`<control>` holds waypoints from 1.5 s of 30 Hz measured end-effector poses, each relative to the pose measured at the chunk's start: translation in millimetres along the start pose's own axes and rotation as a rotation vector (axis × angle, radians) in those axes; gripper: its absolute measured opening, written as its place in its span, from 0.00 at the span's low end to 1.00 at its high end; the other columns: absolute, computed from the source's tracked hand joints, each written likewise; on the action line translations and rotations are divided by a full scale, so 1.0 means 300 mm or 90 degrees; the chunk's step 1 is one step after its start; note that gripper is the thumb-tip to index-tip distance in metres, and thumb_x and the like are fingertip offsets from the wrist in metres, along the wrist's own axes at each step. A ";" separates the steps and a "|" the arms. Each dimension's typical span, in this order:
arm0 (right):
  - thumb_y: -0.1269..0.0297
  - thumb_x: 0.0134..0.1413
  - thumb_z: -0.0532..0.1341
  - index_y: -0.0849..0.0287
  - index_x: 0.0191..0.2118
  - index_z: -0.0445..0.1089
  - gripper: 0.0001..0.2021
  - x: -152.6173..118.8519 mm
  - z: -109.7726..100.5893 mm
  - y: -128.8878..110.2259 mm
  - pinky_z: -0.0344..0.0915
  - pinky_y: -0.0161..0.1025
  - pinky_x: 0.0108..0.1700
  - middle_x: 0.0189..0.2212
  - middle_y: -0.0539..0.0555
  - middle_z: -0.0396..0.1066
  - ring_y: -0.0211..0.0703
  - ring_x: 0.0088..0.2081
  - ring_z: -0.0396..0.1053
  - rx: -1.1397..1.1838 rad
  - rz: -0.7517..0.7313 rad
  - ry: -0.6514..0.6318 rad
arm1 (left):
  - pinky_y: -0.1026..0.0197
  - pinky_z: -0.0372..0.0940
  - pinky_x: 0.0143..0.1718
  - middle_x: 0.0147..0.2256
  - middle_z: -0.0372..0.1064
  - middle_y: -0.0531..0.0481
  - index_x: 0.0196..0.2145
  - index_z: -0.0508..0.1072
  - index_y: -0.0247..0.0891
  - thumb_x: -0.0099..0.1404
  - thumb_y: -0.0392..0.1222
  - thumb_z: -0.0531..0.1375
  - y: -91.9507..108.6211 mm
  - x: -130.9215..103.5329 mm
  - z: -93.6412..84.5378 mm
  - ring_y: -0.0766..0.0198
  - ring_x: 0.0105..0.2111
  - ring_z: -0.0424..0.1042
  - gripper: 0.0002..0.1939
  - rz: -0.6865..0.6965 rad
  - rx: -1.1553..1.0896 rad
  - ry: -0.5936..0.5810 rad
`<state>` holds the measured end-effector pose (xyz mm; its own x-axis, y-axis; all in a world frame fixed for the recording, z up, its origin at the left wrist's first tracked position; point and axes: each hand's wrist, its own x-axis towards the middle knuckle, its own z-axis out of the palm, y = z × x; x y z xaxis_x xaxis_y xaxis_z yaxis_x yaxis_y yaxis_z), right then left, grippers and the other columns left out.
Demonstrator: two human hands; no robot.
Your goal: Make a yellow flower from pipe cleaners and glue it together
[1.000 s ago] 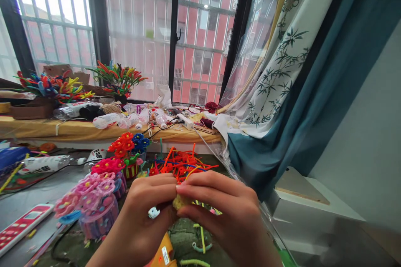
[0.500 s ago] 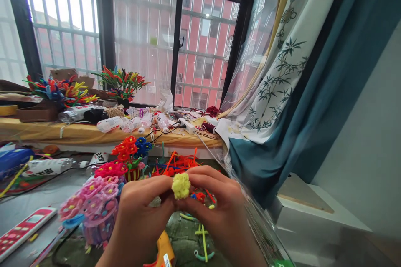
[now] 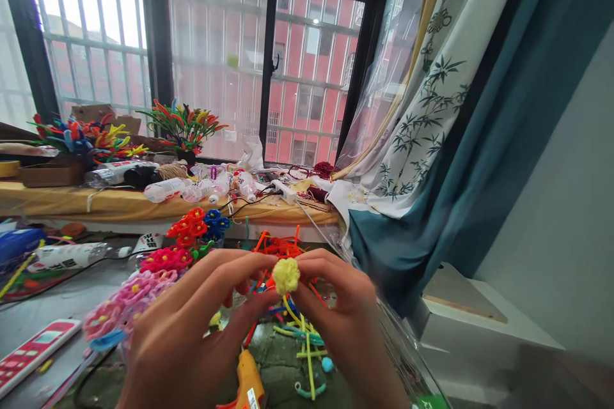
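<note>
My left hand (image 3: pixel 189 319) and right hand (image 3: pixel 343 313) clamped fingers on a fuzzy yellow ball (image 3: pixel 286 276) (likely steadying it). An orange plastic glue gun (image 3: pixel 249 376) lay at seven o'clock.

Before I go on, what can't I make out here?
In the head view:
Yellow ball: far side, turned from the camera.
Pink flowers: lower right part, behind the left hand.
Glue gun: lower end, cut off by the bottom edge.
Red device: left end, cut off; button markings too small.
</note>
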<state>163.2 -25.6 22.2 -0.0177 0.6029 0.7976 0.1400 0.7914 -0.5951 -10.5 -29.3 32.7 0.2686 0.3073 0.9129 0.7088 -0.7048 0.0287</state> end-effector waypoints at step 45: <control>0.85 0.54 0.58 0.58 0.32 0.74 0.14 -0.019 0.032 -0.017 0.71 0.36 0.29 0.27 0.52 0.75 0.40 0.28 0.73 -0.115 -0.264 0.179 | 0.65 0.66 0.31 0.30 0.71 0.58 0.34 0.78 0.48 0.65 0.40 0.65 0.043 0.001 0.047 0.67 0.30 0.70 0.03 -0.130 -0.426 0.025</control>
<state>153.0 -32.1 19.8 0.1543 0.1727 0.9728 0.3464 0.9126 -0.2170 7.9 -29.4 27.7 0.1396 0.4615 0.8761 0.1854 -0.8813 0.4347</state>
